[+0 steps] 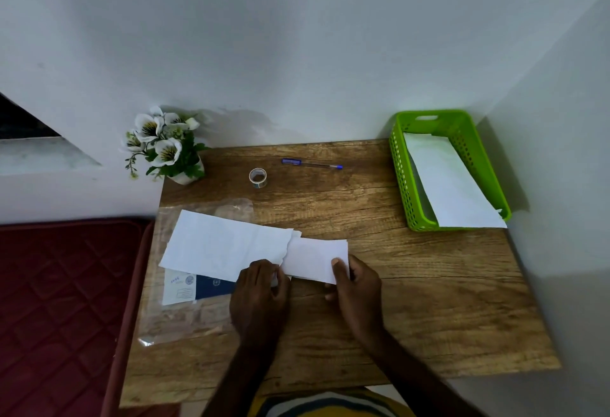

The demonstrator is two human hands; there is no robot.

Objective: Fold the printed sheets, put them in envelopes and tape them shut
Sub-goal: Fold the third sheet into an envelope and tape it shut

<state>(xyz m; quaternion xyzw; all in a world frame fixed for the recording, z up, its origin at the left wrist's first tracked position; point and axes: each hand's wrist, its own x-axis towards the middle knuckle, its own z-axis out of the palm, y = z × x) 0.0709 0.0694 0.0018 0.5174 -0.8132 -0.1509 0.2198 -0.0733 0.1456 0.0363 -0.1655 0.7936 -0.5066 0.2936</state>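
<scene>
Both hands work at the near middle of the wooden tabletop. The right hand holds a folded sheet by its right end: the thumb lies on top of the paper and the other fingers curl under its edge, so the sheet is pinched between them. The left hand is at the sheet's left end, its fingers curled and pinching the paper edge where the sheet meets an envelope. That white envelope lies flat just left of the left hand's fingers, its torn-looking right edge overlapping the folded sheet. Whether the sheet's end is inside the envelope or only lying against it cannot be told.

Partly under the envelope, left of the left hand, lie a blue and white printed card and a clear plastic sleeve.

Beyond the fingers, toward the wall, a small roll of tape stands on the tabletop, with a blue pen lying just past it to the right. A pot of white flowers sits at the far left corner. Well off to the right of the right hand, a green basket holds more white paper, which sticks out over its near rim.
</scene>
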